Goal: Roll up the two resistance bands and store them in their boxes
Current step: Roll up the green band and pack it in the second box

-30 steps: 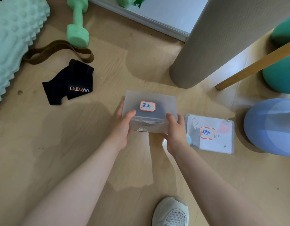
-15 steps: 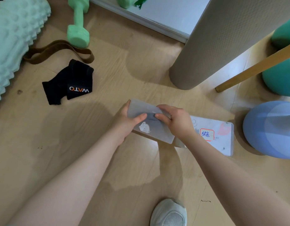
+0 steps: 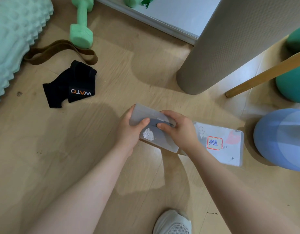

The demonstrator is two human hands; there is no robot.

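So the person has a frosted translucent box (image 3: 154, 132) held up off the wooden floor (image 3: 78, 157) with both hands, tilted so one long edge dips toward the lower right. The left hand (image 3: 129, 130) grips the box's left end, thumb curled over the near face and fingers wrapped behind it. The right hand (image 3: 178, 128) is curled over the upper right end, thumb and fingertips pinching at the box's top edge. There's a crinkly whitish patch on the near face, just under the left thumb, and something dark shows through the plastic, can't tell what it is

A second box (image 3: 220, 144) lies flat on the floor just to the right, partly tucked behind the right hand, with a red-bordered label with blue handwriting on its lid.

Both bands are well away at upper left: the black band (image 3: 71, 85) with the WATO print lies crumpled on the floor, and the brown band (image 3: 59, 51) is a loose loop just beyond it, next to a green dumbbell (image 3: 80, 29) and the bumpy mint foam roller (image 3: 14, 39). Also around: a grey rolled mat (image 3: 230, 39), a wooden stick (image 3: 264, 75), a blue ball (image 3: 280, 139), and a white shoe (image 3: 172, 222) at the bottom
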